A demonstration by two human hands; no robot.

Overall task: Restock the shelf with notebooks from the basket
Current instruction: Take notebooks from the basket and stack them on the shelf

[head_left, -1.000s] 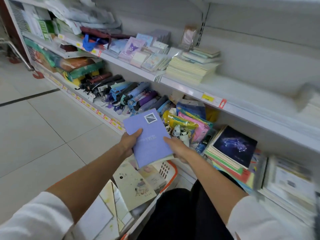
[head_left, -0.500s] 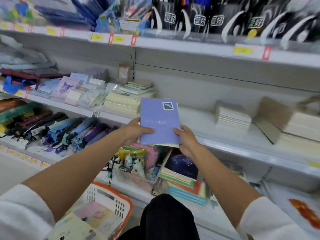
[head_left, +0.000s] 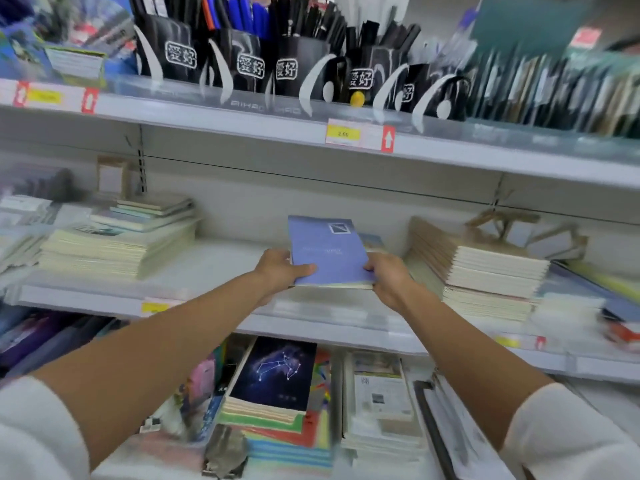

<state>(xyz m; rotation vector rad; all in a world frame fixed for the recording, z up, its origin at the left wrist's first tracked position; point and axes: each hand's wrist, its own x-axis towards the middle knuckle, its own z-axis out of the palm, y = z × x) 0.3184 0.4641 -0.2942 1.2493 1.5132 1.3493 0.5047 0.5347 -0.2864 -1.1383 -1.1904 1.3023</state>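
1. A pale stack [head_left: 117, 247] lies on the shelf [head_left: 214, 268], left.
2. The left hand [head_left: 278, 271] has its grip closed on the notebook [head_left: 327, 252] at its near left corner, thumb on the cover.
3. The notebook lies flat, low over the shelf's middle.
4. The right hand [head_left: 389, 277] pinches the near right corner.
5. A taller stack [head_left: 485, 271] stands near, right.

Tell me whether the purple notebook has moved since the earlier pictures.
Yes. The purple notebook has gone up and forward: a second ago it was below the middle shelf; now it is over that shelf's board.
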